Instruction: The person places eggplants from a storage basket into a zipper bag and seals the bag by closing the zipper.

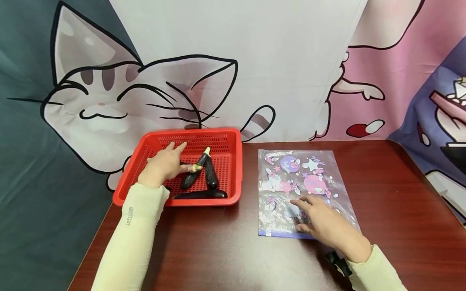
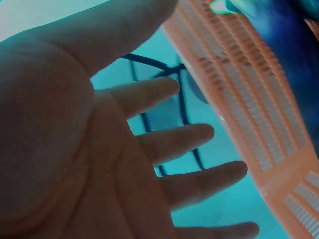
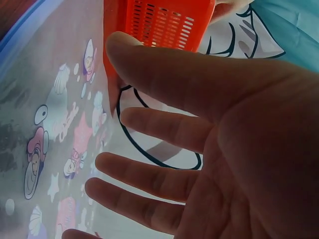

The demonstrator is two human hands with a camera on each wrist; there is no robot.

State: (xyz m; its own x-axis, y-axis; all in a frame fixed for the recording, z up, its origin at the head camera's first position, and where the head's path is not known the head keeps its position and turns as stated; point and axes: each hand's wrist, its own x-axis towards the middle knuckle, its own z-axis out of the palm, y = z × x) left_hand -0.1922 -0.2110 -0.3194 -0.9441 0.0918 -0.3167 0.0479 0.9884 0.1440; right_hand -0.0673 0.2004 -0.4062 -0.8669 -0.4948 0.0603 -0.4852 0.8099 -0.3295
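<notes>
Several dark purple eggplants point(image 1: 211, 176) with pale stem ends lie in a red perforated plastic basket point(image 1: 237, 169), at left in the head view. Over the basket's left part is my left hand point(image 1: 163, 165), fingers spread and nothing gripped. Its thumb is close to one eggplant's stem end; whether they touch I cannot tell. In the left wrist view the palm point(image 2: 124, 144) is bare beside the basket wall point(image 2: 239, 109). My right hand point(image 1: 324, 220), fingers loosely extended, is over a clear printed zip bag point(image 1: 287, 178) lying flat, its purple slider edge toward me.
Both the basket and the bag are on a dark reddish-brown table point(image 1: 204, 250). Behind the table hangs a cloth backdrop point(image 1: 291, 72) printed with cartoon cats. A dark strap point(image 1: 338, 262) shows under the right wrist.
</notes>
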